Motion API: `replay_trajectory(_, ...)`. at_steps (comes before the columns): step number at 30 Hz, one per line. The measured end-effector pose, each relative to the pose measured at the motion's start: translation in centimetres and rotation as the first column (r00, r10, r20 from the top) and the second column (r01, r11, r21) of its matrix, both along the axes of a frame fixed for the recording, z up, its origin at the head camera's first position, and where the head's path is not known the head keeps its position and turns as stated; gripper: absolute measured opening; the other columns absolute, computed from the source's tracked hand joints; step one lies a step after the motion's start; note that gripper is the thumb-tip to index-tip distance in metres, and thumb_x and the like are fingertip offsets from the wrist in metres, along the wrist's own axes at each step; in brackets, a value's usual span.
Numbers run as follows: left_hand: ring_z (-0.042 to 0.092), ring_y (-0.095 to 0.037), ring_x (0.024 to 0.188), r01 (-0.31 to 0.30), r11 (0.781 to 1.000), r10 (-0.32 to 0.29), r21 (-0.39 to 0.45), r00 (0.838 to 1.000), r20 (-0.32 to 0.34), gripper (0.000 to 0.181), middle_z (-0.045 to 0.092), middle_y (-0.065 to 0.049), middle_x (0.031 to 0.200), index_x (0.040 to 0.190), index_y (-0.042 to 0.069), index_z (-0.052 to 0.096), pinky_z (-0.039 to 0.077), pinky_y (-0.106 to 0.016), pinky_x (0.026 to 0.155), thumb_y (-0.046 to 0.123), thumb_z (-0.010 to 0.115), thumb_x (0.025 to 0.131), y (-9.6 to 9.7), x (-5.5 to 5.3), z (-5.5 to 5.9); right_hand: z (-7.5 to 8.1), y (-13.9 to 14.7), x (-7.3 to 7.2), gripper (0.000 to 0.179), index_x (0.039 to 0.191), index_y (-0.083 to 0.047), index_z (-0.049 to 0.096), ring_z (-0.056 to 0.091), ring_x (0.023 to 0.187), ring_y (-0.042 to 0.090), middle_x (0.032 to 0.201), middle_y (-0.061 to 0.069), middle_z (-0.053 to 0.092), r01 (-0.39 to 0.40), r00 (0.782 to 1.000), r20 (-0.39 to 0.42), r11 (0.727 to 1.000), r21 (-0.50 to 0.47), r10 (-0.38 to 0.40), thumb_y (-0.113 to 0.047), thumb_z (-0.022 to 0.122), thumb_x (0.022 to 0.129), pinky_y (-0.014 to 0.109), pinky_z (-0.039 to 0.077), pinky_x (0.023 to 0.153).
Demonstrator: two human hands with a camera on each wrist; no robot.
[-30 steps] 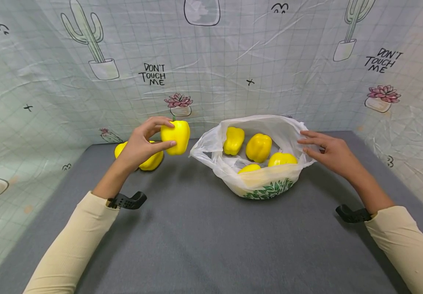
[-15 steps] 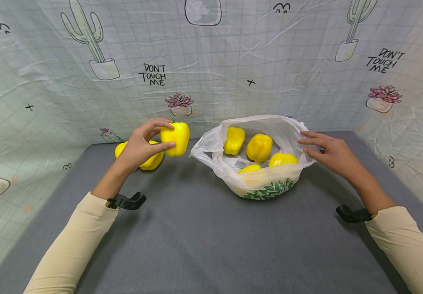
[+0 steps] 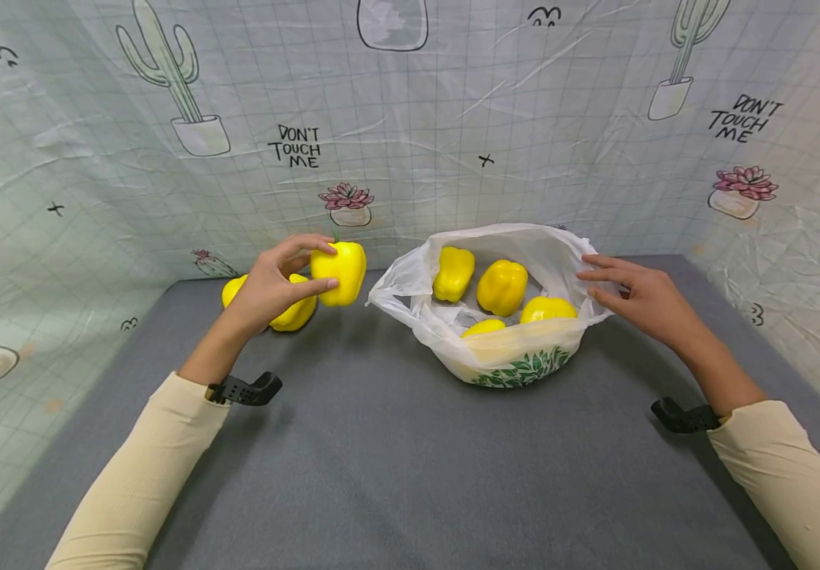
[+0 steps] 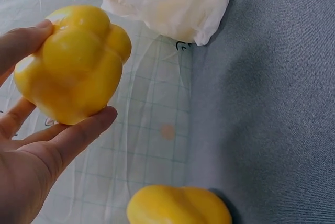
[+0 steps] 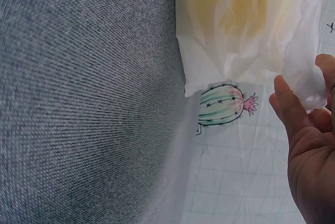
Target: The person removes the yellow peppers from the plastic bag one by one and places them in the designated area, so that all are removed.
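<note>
My left hand (image 3: 278,277) holds a yellow bell pepper (image 3: 344,273) between thumb and fingers, raised above the table, left of the bag. In the left wrist view the pepper's lobed bottom (image 4: 78,67) faces the camera. Behind the hand, two more yellow peppers (image 3: 294,313) lie on the table, partly covered by it. A white plastic bag (image 3: 446,344) with green leaf print stands with its mouth spread. Several yellow peppers (image 3: 503,286) lie inside it. At the bag's right rim, my right hand (image 3: 641,297) holds the edge, the plastic running between thumb and fingers (image 5: 290,103).
A grey cloth (image 3: 410,467) covers the table. Light sheeting (image 3: 410,127) with a grid, cacti and lettering hangs at the back and both sides. Each wrist wears a black strap mount (image 3: 246,389).
My left hand has sunk very slightly with the pepper still in its grip. The right hand and the bag stay where they were.
</note>
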State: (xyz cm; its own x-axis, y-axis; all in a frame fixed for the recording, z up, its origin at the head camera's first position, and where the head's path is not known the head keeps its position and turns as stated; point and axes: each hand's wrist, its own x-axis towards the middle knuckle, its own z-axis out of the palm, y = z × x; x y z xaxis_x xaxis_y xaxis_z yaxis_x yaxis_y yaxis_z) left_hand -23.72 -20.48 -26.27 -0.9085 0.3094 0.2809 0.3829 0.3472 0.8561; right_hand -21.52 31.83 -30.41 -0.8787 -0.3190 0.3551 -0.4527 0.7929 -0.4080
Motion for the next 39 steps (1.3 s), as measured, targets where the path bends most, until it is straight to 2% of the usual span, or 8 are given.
replay_trajectory(8, 0.050, -0.037, 0.135, -0.019, 1.000, 0.019, -0.021, 0.999, 0.030, 0.040, 0.052, -0.003, 0.145, 0.126, 0.011, 0.064, 0.043, -0.056, 0.106, 0.016, 0.079, 0.090, -0.3, -0.4, -0.7, 0.0, 0.1, 0.0, 0.033, 0.131, -0.012, 0.071, 0.048, 0.068, 0.007, 0.149, 0.005, 0.055, -0.006, 1.000, -0.006, 1.000, -0.003, 0.006, -0.013, 0.070, 0.097, 0.026, 0.036, 0.053)
replay_trajectory(14, 0.054, -0.035, 0.133, 0.002, 1.000, -0.003, 0.017, 0.997, 0.078, 0.041, 0.050, -0.004, 0.148, 0.127, 0.010, 0.064, 0.056, -0.035, 0.089, 0.014, 0.079, 0.090, -0.6, -0.6, -1.1, -0.1, 0.1, -0.1, 0.033, 0.130, -0.012, 0.071, 0.049, 0.070, 0.006, 0.147, 0.006, 0.057, -0.016, 1.000, -0.022, 1.000, -0.009, 0.016, -0.012, 0.071, 0.096, 0.025, 0.036, 0.054)
replay_trajectory(19, 0.056, -0.035, 0.132, 0.015, 0.999, -0.019, 0.037, 0.994, 0.107, 0.041, 0.049, -0.011, 0.151, 0.127, 0.008, 0.064, 0.057, -0.029, 0.083, 0.013, 0.080, 0.089, -0.8, -0.9, -1.4, -0.2, 0.1, -0.1, 0.033, 0.130, -0.011, 0.071, 0.048, 0.068, 0.006, 0.147, 0.007, 0.057, -0.025, 0.999, -0.027, 1.000, -0.001, 0.025, -0.012, 0.070, 0.097, 0.024, 0.036, 0.054)
replay_trajectory(23, 0.057, -0.035, 0.130, 0.009, 1.000, -0.010, 0.007, 0.993, 0.114, 0.043, 0.050, -0.008, 0.150, 0.127, 0.010, 0.064, 0.057, -0.032, 0.083, 0.015, 0.081, 0.089, -0.9, -1.0, -1.5, -0.2, 0.1, -0.1, 0.034, 0.131, -0.012, 0.070, 0.050, 0.072, 0.007, 0.148, 0.007, 0.056, -0.018, 1.000, -0.017, 1.000, 0.002, 0.018, -0.013, 0.070, 0.097, 0.024, 0.037, 0.055)
replay_trajectory(25, 0.055, -0.035, 0.132, 0.005, 1.000, -0.003, -0.019, 0.994, 0.108, 0.043, 0.051, -0.007, 0.149, 0.128, 0.010, 0.064, 0.055, -0.038, 0.090, 0.017, 0.081, 0.088, -1.0, -1.1, -1.5, -0.3, 0.1, 0.0, 0.034, 0.131, -0.013, 0.070, 0.052, 0.076, 0.007, 0.148, 0.006, 0.057, -0.007, 1.000, -0.013, 1.000, 0.001, 0.007, -0.013, 0.070, 0.097, 0.024, 0.038, 0.056)
replay_trajectory(28, 0.049, -0.032, 0.136, -0.022, 0.997, 0.028, -0.072, 0.996, 0.082, 0.043, 0.054, -0.005, 0.146, 0.127, 0.012, 0.065, 0.045, -0.051, 0.104, 0.020, 0.082, 0.088, -1.2, -1.3, -1.4, -0.2, 0.1, 0.0, 0.034, 0.131, -0.012, 0.070, 0.053, 0.076, 0.008, 0.147, 0.006, 0.057, -0.003, 1.000, -0.015, 1.000, 0.004, 0.003, -0.013, 0.071, 0.096, 0.025, 0.038, 0.057)
replay_trajectory(32, 0.045, -0.031, 0.136, -0.055, 0.993, 0.060, -0.105, 0.997, 0.048, 0.042, 0.056, -0.005, 0.143, 0.124, 0.013, 0.067, 0.035, -0.057, 0.111, 0.020, 0.084, 0.086, -1.6, -1.5, -1.3, -0.2, 0.0, 0.0, 0.034, 0.131, -0.013, 0.070, 0.053, 0.077, 0.007, 0.148, 0.006, 0.057, -0.005, 1.000, -0.016, 1.000, 0.002, 0.005, -0.013, 0.071, 0.097, 0.025, 0.038, 0.058)
replay_trajectory(39, 0.054, -0.030, 0.130, -0.016, 0.991, 0.023, -0.130, 0.998, 0.055, 0.042, 0.058, -0.007, 0.142, 0.122, 0.009, 0.068, 0.042, -0.054, 0.109, 0.016, 0.085, 0.085, -1.9, -2.0, -1.5, -0.2, 0.0, 0.0, 0.034, 0.132, -0.013, 0.070, 0.052, 0.082, 0.010, 0.147, 0.005, 0.057, 0.000, 1.000, -0.018, 1.000, 0.008, 0.000, -0.014, 0.070, 0.097, 0.023, 0.038, 0.061)
